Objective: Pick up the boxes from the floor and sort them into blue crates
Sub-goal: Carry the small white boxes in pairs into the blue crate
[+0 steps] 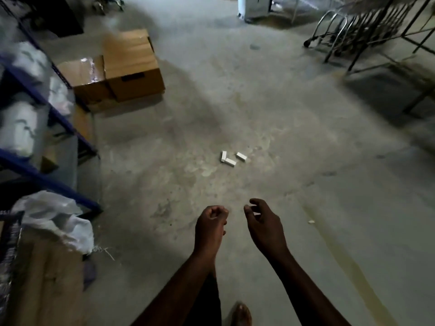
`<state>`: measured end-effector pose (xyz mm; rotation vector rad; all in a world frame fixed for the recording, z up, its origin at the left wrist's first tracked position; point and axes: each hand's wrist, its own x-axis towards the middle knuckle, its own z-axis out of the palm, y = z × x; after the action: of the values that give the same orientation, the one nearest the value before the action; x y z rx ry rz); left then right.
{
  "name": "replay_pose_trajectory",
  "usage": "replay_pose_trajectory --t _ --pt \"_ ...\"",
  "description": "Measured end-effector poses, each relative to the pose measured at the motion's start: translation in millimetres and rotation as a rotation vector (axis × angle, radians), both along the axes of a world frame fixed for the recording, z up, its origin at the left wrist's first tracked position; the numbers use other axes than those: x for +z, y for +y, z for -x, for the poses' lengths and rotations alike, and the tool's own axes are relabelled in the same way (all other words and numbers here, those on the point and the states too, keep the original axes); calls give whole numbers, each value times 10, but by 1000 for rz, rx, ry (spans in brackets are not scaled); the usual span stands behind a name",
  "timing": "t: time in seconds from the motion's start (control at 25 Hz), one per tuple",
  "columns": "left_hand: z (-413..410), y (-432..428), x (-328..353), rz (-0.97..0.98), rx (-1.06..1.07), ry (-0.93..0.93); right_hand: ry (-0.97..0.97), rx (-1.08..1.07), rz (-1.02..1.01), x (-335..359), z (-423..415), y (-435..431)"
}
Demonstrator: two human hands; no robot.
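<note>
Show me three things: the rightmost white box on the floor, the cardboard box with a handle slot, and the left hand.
white box (241, 156): head view, its top face.
cardboard box (130, 52): head view, its lid.
left hand (211, 221): head view, back of the fist.

Three small white cardboard boxes (230, 162) show pale against the grey concrete floor (306, 184). The floor is mottled with lighter, chalky blotches around the middle and crossed by a dull yellow stripe (348, 267) at the near right. At the far left stand two brown cardboard cartons (134, 67); the left one bears a glossy patch of clear tape (88, 64), the right one a black handle slot. The metal shelving rack (47, 107) along the left is dark blue, and its wrapped bundles (18, 128) are whitish. The crumpled plastic sack (54, 215) at the near left is white. The tubular frames (334, 27) at the far right are silver chrome.
</note>
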<state>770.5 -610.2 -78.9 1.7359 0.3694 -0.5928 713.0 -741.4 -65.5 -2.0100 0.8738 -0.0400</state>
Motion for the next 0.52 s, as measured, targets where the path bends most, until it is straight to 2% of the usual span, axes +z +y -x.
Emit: replay_pose_trajectory --t 0.2,0.52 --pt "-1511 -561 -370 -6 -20 71 95 -39 86 -363 -1470 -709" --pt "-3607 -1563 -1031 -181 -82 125 136 -42 65 -831 -3263 -1903"
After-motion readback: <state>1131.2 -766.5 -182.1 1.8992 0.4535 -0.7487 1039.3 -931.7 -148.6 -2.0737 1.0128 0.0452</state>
